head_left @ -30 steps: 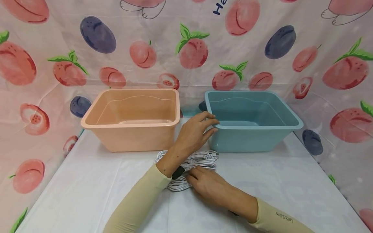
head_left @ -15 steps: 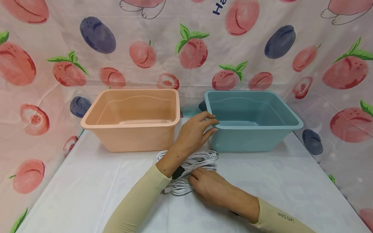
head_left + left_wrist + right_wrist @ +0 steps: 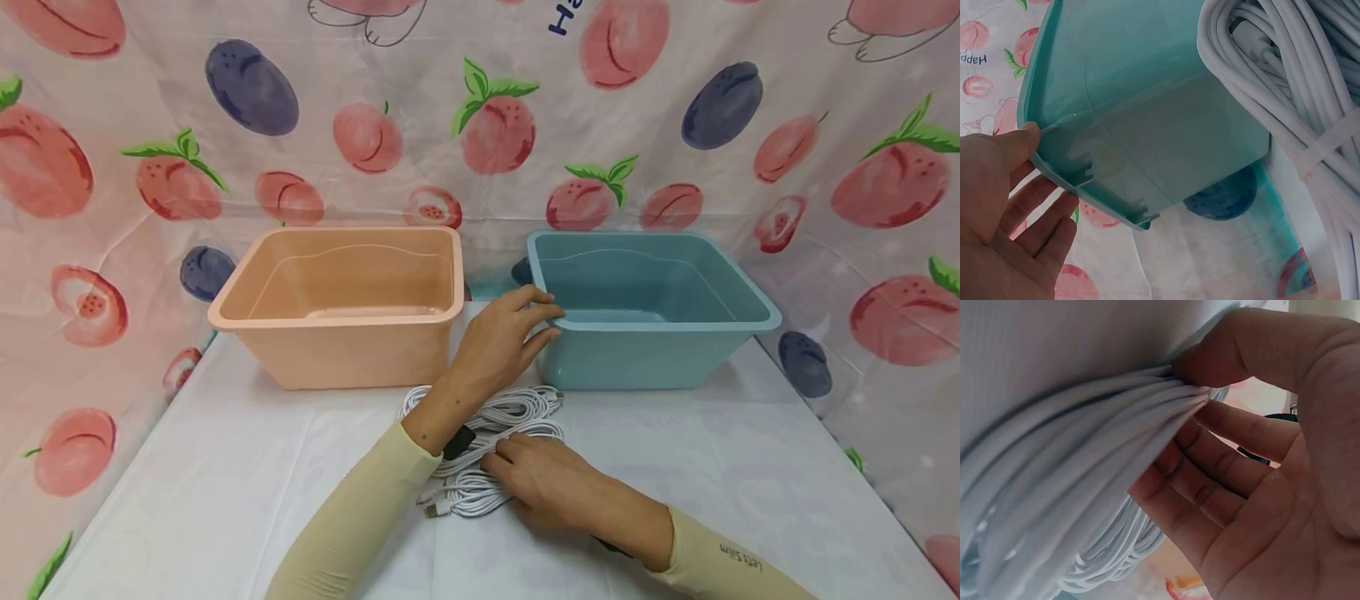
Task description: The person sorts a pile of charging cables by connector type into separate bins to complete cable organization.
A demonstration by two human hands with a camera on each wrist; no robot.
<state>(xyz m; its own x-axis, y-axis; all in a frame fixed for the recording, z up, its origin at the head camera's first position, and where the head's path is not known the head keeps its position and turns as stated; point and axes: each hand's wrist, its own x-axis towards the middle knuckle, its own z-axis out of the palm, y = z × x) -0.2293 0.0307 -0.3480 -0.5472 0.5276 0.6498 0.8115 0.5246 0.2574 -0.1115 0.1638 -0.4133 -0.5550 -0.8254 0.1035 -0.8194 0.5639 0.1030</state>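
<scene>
My left hand [image 3: 504,333] holds the near left corner of the teal plastic bin [image 3: 630,358], thumb below the rim and fingers over it, as the left wrist view [image 3: 1029,212] also shows. Under my left wrist lie bundles of coiled white cable [image 3: 525,406], one bound with a pale tie [image 3: 1329,147] in the left wrist view. My right hand [image 3: 551,479] pinches a coiled white cable [image 3: 1085,450] between thumb and fingers. Nearest the front edge, a metal cable plug [image 3: 437,508] sticks out left of this coil [image 3: 476,493].
A peach plastic bin [image 3: 360,358] stands left of the teal one, with a narrow gap between them. Both stand on a white-covered table [image 3: 225,467]. A fruit-print cloth [image 3: 420,83] hangs behind and at the sides. A black band [image 3: 457,443] shows at my left wrist.
My right hand has drawn the nearest cable coil slightly toward the front and right, so its plug now shows beside my left sleeve. My left hand has stayed on the teal bin's corner.
</scene>
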